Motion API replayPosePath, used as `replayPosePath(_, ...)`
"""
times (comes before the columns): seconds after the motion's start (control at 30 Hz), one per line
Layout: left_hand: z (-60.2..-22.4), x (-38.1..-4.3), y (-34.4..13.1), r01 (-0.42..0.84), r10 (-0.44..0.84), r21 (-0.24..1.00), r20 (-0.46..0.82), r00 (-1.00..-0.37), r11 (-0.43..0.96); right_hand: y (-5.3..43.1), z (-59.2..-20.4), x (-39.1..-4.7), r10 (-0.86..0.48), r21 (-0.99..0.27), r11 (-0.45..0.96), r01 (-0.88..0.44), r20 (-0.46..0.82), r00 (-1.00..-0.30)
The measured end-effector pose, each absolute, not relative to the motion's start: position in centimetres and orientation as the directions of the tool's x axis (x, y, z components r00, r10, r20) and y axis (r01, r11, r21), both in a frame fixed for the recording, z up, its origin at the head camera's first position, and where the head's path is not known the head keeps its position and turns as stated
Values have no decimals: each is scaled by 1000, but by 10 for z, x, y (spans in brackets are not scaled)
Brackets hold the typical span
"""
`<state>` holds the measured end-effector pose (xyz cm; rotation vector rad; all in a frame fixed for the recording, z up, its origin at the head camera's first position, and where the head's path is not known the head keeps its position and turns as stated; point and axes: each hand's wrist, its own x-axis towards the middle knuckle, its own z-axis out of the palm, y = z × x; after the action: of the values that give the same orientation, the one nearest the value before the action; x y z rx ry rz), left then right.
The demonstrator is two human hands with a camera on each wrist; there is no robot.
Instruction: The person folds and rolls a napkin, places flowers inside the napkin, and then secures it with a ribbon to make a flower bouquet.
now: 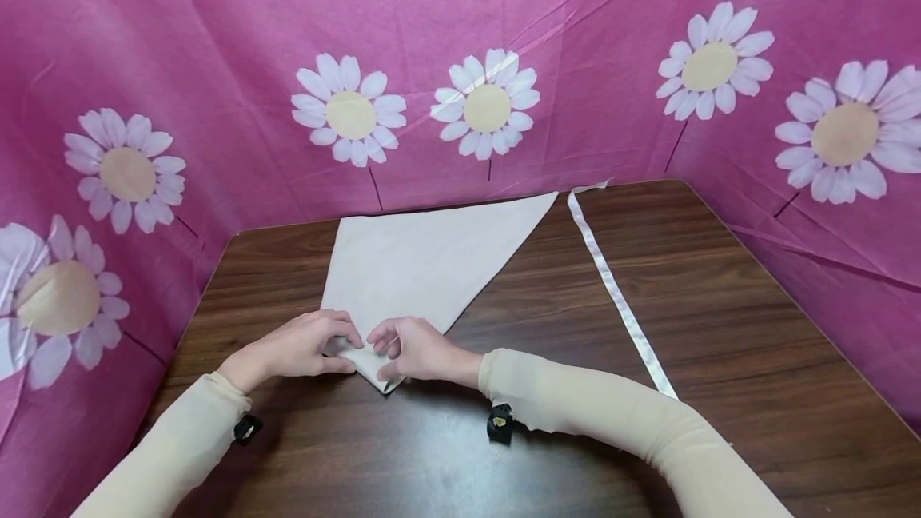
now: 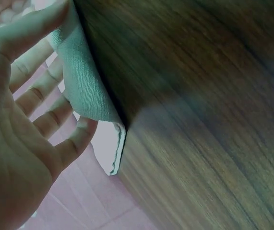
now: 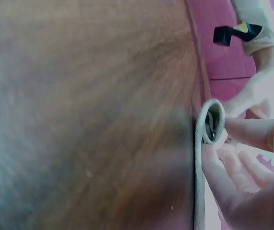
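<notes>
The pale cloth [image 1: 403, 262] was spread on the brown desk [image 1: 755, 302]. Its near end [image 1: 368, 363] was rolled up and was pinched by the left grip [image 1: 305, 346] and the right grip [image 1: 423, 348].

From here I can read no text, label, brand, number or sign in any of my three views. The left black wrist piece [image 1: 241, 433] and the right black wrist piece [image 1: 496, 433] each show a pale patch [image 1: 501, 422], too small for me to decipher.
</notes>
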<state>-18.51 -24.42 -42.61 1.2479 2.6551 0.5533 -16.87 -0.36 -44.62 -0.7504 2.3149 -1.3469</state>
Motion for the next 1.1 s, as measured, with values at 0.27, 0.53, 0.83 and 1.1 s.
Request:
replayPosePath(0.27,-426,-190,-244,718,779,416,36,-626,558,-5,-448,-163,-576,-814,506,-285,-73,-814)
replayPosePath(0.53,-426,-196,-242,658,747,484,11,-664,577,-1,-449,-166,-531,-868,480,-128,-171,-830)
replayPosePath(0.83,-429,-202,-239,657,746,484,15,-666,577,11,-443,-175,-609,-827,521,-210,-188,-770)
replayPosePath(1.1,-432,-204,-235,641,741,494,-10,-671,587,16,-442,-174,-622,-835,517,-187,-217,-752)
